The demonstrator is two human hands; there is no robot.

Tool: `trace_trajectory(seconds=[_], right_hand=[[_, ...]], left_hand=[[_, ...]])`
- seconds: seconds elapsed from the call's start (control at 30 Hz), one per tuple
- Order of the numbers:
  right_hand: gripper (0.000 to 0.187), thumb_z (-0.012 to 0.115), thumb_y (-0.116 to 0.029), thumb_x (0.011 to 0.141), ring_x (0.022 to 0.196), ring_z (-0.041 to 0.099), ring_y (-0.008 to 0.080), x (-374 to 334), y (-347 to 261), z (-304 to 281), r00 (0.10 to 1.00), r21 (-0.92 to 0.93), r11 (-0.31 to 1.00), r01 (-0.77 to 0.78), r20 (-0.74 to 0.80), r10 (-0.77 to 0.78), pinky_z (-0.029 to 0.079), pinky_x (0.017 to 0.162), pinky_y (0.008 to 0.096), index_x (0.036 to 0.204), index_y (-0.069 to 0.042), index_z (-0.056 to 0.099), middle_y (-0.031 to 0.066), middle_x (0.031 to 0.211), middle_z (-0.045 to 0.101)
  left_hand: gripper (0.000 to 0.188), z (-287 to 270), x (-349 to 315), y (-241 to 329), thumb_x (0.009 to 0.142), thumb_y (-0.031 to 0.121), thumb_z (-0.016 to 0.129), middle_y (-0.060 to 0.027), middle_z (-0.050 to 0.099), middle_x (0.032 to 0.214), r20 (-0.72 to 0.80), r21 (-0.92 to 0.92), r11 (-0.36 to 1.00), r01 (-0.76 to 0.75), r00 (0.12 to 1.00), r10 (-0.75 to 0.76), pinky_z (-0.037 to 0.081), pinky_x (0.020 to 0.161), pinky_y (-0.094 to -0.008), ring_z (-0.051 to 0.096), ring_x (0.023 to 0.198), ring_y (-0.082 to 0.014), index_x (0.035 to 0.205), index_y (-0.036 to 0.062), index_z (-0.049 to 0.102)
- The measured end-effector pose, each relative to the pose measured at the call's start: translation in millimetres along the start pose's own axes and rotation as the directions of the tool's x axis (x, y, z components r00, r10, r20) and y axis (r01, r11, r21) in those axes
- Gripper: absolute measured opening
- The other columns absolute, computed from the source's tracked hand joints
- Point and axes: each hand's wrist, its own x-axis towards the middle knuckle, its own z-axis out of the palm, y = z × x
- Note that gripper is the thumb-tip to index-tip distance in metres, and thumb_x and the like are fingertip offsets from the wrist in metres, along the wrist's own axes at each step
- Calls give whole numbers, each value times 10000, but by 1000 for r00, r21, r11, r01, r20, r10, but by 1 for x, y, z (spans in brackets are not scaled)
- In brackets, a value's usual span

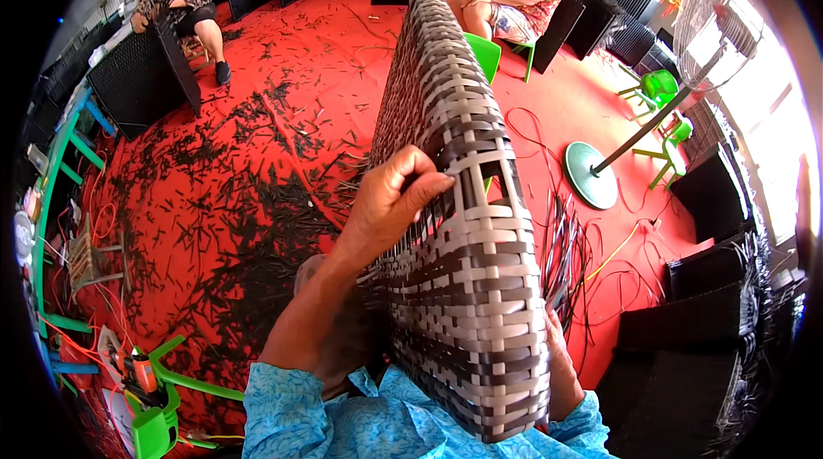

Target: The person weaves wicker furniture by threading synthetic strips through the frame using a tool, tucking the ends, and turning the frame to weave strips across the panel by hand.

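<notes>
A tall woven panel (480, 288) of flat grey-brown and dark strips stands on edge in front of me, its narrow side toward me. My left hand (390, 193) is at its upper left edge, closed in a pinch, the thumb tip touching the weave beside small square gaps. Whether a loose strip is between those fingers cannot be made out. Low on the panel's right side is my right hand (559, 356), close against it; the panel hides most of its fingers.
Dark strip scraps (257, 228) litter the red floor (334, 56). Long loose strips (561, 253) lie right of the panel, near a standing fan (591, 174). A glue gun (144, 369) is by a green chair (154, 429). Two people sit farther off, one holding a black panel (141, 82).
</notes>
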Motion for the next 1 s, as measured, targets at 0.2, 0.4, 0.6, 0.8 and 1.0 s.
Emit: trace_trajectory(seconds=[0.2,0.4,0.6,0.8,1.0], right_hand=[[273,496,-297,912,418,288,32,50,-50,55,961,-204,965,166,-188,-205,221,391,180,1018,-59,579,-57,510,366],[158,566,-137,864,796,527,99,108,-113,131,797,-601,592,537,132,-589,419,683,209,952,-15,616,40,877,553],[239,660,-21,719,763,563,155,133,-119,223,758,-733,196,651,616,-213,442,668,255,956,-52,652,97,937,606],[328,751,-191,556,666,535,198,138,-99,243,728,-612,-429,665,659,188,412,599,315,861,-95,677,46,737,604],[338,709,-385,588,572,495,192,143,-88,235,610,-572,-308,760,791,35,378,519,318,762,-101,653,14,635,531]], left_hand=[[154,-16,-58,-34,864,144,578,-20,484,693,-72,-77,987,137,987,-143,393,573,-218,440,629,-71,871,29,476],[145,-22,-83,-60,898,128,516,8,525,717,-164,-110,994,-25,986,7,346,494,-173,437,604,-33,992,44,444],[187,-64,-106,-60,874,188,554,-74,586,712,12,-227,952,205,978,-207,442,582,-272,577,636,-166,989,43,528],[185,-89,-128,-54,890,218,532,-35,561,666,122,-374,894,245,969,-214,436,547,-245,549,590,-109,951,47,568],[237,-76,-129,-136,895,244,532,-5,592,738,75,-562,763,319,939,-337,429,631,-214,522,707,-53,832,26,600]])
